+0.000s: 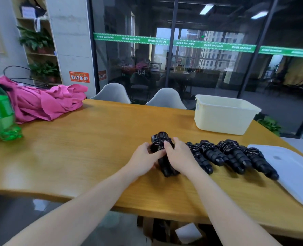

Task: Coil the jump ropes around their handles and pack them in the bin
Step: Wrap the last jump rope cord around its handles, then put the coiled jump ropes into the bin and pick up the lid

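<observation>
A black jump rope (160, 142), its cord wound around the paired handles, rests on the wooden table (86, 150) at the centre. My left hand (144, 159) grips it from the left and my right hand (180, 155) from the right, fingers pressed on the coil. To its right lie several more coiled black jump ropes (230, 155) in a row, side by side. The cream plastic bin (223, 115) stands open at the back right of the table; I cannot see inside it.
A white lid (294, 173) lies flat at the right edge, touching the last rope. A pink cloth (44, 102) and a green bottle (0, 110) sit at the far left. Two grey chairs (164, 99) stand behind the table.
</observation>
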Demonstrator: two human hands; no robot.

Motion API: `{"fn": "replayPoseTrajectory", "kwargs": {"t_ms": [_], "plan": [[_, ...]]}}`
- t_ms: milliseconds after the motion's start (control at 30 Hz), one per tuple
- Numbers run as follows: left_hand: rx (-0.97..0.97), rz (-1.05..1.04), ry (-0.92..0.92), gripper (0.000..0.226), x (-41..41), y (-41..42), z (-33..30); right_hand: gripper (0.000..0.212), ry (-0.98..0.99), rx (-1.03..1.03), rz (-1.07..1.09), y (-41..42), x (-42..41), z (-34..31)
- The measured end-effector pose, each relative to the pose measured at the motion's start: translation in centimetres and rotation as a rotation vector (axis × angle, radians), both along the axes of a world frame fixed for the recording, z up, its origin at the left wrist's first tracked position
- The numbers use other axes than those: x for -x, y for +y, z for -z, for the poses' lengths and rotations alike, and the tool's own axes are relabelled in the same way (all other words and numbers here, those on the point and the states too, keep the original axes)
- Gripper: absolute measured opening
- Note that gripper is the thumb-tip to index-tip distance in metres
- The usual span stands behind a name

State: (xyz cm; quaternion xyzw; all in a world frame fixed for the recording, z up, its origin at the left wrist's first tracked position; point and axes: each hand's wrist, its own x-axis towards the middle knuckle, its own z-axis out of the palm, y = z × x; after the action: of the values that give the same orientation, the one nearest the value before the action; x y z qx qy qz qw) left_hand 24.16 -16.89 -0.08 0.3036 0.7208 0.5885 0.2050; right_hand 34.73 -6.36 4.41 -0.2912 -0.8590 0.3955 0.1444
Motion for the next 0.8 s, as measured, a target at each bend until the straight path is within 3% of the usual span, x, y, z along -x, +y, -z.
{"fn": "replayPoseTrajectory", "kwargs": {"t_ms": [133,267,400,600,800], "plan": [[0.143,-0.075,0.256,0.033,-0.9,0.9,0.1,0.044,-0.081,-0.075,0.015,0.4,-1.7,0.2],[0.402,-0.176,0.574,0.056,-1.0,1.3,0.6,0.054,-0.162,-0.255,-0.063,0.3,-3.0,1.0],[0.505,-0.177,0.666,0.061,-1.4,1.1,1.8,0.059,-0.181,-0.579,-0.18,-0.3,-4.0,1.8],[0.475,-0.115,0.71,0.071,-1.9,0.4,0.6,0.065,-0.202,-0.716,-0.158,1.8,-5.9,1.3],[0.599,0.014,0.822,0.08,-0.3,-0.1,-1.2,0.067,-0.314,-0.724,-0.159,5.1,-6.6,-0.8]]}}
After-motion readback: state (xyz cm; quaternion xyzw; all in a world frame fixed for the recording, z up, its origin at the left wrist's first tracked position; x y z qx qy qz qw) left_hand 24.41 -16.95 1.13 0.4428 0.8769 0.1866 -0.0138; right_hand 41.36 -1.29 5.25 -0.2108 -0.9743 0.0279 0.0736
